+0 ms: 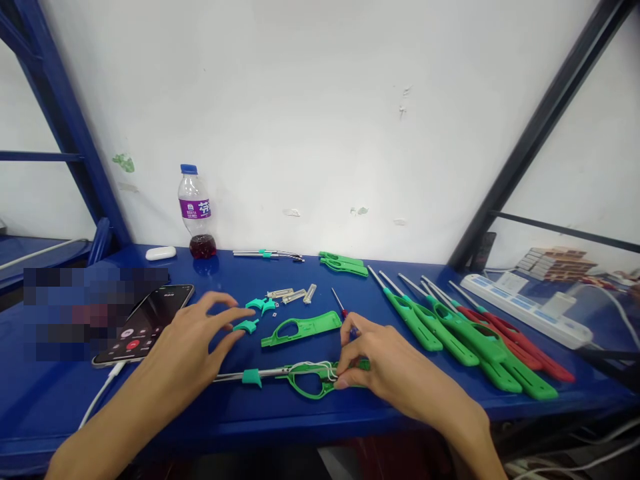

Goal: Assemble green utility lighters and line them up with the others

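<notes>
My left hand (200, 333) is open, with thumb and fingers curved apart around a small teal trigger (246, 326); I cannot tell whether they touch it. My right hand (373, 347) is closed around a thin screwdriver (339, 300), whose shaft points up and away. Its thumb and fingertips also press at the white wires in a green lighter half-shell (307, 393). Out of that shell a metal lighter tube (227, 377) runs left, with a teal piece (252, 378) on it. Another green half-shell (303, 327) lies just beyond.
More teal triggers (256, 303) and clear fuel tanks (294, 296) lie mid-table. Green and red lighters (410, 320) lie right, beside a power strip (525, 310). Farther back are tube assemblies (267, 254), green shells (343, 263) and a bottle (196, 213). A phone (150, 320) lies left.
</notes>
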Action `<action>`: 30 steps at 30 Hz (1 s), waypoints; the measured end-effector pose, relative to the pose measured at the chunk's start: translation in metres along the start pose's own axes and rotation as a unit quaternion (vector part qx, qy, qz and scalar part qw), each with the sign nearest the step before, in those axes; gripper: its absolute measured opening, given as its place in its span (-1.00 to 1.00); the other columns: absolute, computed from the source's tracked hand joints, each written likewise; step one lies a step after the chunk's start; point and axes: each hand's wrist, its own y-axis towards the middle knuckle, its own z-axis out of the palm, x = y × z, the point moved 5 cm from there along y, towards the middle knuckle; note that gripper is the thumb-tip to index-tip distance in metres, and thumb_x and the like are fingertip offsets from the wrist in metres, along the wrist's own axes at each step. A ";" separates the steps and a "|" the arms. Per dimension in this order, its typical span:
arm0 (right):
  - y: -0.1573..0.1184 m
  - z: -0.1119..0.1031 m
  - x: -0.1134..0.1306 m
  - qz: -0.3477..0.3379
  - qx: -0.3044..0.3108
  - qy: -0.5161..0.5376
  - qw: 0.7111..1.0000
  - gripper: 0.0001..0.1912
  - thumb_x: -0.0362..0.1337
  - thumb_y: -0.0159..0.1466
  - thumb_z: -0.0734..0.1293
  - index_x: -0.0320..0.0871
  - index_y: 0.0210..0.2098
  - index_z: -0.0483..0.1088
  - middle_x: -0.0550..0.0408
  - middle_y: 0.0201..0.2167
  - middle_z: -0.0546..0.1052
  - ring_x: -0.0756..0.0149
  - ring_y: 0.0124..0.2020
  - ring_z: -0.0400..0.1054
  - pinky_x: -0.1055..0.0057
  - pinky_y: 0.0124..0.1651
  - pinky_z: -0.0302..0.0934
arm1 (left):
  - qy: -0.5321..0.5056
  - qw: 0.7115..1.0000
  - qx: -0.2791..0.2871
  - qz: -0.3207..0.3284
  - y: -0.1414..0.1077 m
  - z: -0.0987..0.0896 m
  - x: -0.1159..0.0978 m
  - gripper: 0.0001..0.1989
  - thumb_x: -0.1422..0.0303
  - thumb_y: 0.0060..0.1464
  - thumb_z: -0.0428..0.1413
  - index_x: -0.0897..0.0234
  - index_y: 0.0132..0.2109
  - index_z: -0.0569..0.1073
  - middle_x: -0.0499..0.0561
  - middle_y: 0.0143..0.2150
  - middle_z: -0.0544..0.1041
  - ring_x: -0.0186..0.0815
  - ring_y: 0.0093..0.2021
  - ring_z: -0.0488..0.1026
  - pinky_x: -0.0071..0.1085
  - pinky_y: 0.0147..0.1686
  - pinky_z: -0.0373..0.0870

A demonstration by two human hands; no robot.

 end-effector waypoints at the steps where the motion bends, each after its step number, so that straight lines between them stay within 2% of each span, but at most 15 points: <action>1: -0.001 0.000 0.000 0.002 -0.001 -0.004 1.000 -0.80 -0.13 0.39 0.46 0.00 -0.35 0.67 0.14 -0.08 0.50 0.34 -0.25 0.43 0.35 -0.13 0.16 | 0.016 1.000 -0.007 -0.021 0.000 -0.001 0.005 -0.51 0.00 0.37 -0.12 -0.03 0.09 0.66 0.16 0.22 0.43 0.03 -0.11 0.60 -0.07 -0.22 0.59; 3: -0.002 0.000 0.000 0.005 -0.004 -0.003 1.000 -0.82 -0.12 0.37 0.48 0.01 -0.35 0.66 0.14 -0.06 0.47 0.34 -0.23 0.44 0.35 -0.13 0.15 | 0.033 0.998 -0.013 -0.050 -0.001 0.001 0.011 -0.52 0.04 0.36 -0.12 -0.06 0.13 0.63 0.16 0.33 0.29 0.03 -0.10 0.60 -0.14 -0.35 0.58; 4: -0.002 0.000 -0.001 0.006 -0.006 0.000 1.000 -0.83 -0.12 0.36 0.49 0.01 -0.34 0.66 0.15 -0.06 0.46 0.33 -0.23 0.44 0.35 -0.13 0.16 | 0.033 0.998 -0.009 -0.051 -0.002 0.003 0.012 -0.53 0.06 0.35 -0.10 -0.06 0.13 0.63 0.15 0.34 0.27 0.02 -0.08 0.60 -0.14 -0.33 0.59; 8: -0.003 0.003 -0.004 0.008 0.002 0.011 1.000 -0.82 -0.11 0.38 0.47 0.02 -0.33 0.65 0.16 -0.07 0.44 0.33 -0.24 0.43 0.37 -0.15 0.17 | 0.004 0.999 0.036 -0.032 -0.002 0.017 0.011 -0.55 0.10 0.32 -0.03 0.09 0.14 0.63 0.16 0.21 0.47 -0.01 -0.07 0.59 -0.06 -0.04 0.55; 10: -0.003 0.004 -0.004 0.004 0.008 0.011 1.000 -0.78 -0.10 0.41 0.43 0.02 -0.33 0.65 0.15 -0.07 0.44 0.32 -0.24 0.43 0.37 -0.17 0.18 | -0.022 0.997 0.064 -0.035 -0.001 0.024 0.011 -0.56 0.15 0.32 -0.02 0.16 0.13 0.62 0.15 0.11 0.58 0.01 -0.01 0.59 -0.08 0.02 0.52; 14: -0.003 0.003 -0.005 0.013 0.009 0.008 1.000 -0.75 -0.10 0.43 0.40 0.00 -0.32 0.65 0.12 -0.04 0.43 0.32 -0.26 0.43 0.36 -0.20 0.18 | -0.047 0.996 0.064 -0.046 0.002 0.026 0.014 -0.61 0.22 0.31 -0.03 0.20 0.00 0.66 0.13 -0.04 0.68 0.00 -0.04 0.62 -0.15 -0.05 0.52; 18: -0.003 0.002 -0.006 0.022 0.004 0.013 1.000 -0.84 -0.12 0.40 0.45 -0.02 -0.28 0.62 0.13 -0.03 0.44 0.28 -0.18 0.45 0.36 -0.18 0.19 | -0.053 0.995 0.051 -0.067 0.005 0.017 0.013 -0.59 0.22 0.28 -0.05 0.24 -0.02 0.67 0.14 -0.14 0.71 0.01 -0.15 0.65 -0.18 -0.16 0.53; 22: -0.002 0.001 -0.004 0.001 0.006 0.019 1.000 -0.84 -0.15 0.45 0.41 -0.03 -0.23 0.59 0.15 -0.08 0.50 0.24 -0.10 0.44 0.35 -0.07 0.19 | -0.116 0.993 0.004 -0.021 0.002 0.004 -0.012 -0.66 0.18 0.29 0.02 0.19 -0.11 0.67 0.07 -0.16 0.70 -0.08 -0.20 0.65 -0.26 -0.16 0.53; 25: -0.003 0.000 -0.002 -0.010 0.003 0.032 0.999 -0.84 -0.15 0.47 0.39 -0.03 -0.20 0.58 0.17 -0.13 0.56 0.24 -0.10 0.43 0.35 -0.03 0.18 | -0.180 0.983 -0.008 0.036 -0.006 0.004 -0.040 -0.71 0.27 0.32 0.03 0.13 -0.13 0.67 0.01 -0.22 0.69 -0.19 -0.26 0.63 -0.38 -0.25 0.51; 28: -0.003 -0.001 -0.002 -0.016 0.000 0.044 0.999 -0.83 -0.16 0.49 0.36 -0.03 -0.20 0.57 0.19 -0.17 0.61 0.22 -0.09 0.44 0.35 -0.03 0.17 | -0.190 0.978 0.049 0.063 -0.015 0.017 -0.063 -0.72 0.39 0.30 0.04 0.11 -0.12 0.67 -0.01 -0.22 0.68 -0.21 -0.23 0.62 -0.39 -0.25 0.51; 30: -0.004 0.000 -0.002 -0.019 0.000 0.045 0.999 -0.82 -0.17 0.50 0.34 -0.04 -0.20 0.57 0.17 -0.18 0.62 0.21 -0.09 0.44 0.35 -0.04 0.17 | -0.182 0.979 0.064 0.061 -0.019 0.023 -0.072 -0.71 0.42 0.31 0.04 0.11 -0.08 0.66 0.00 -0.18 0.67 -0.19 -0.18 0.61 -0.36 -0.22 0.51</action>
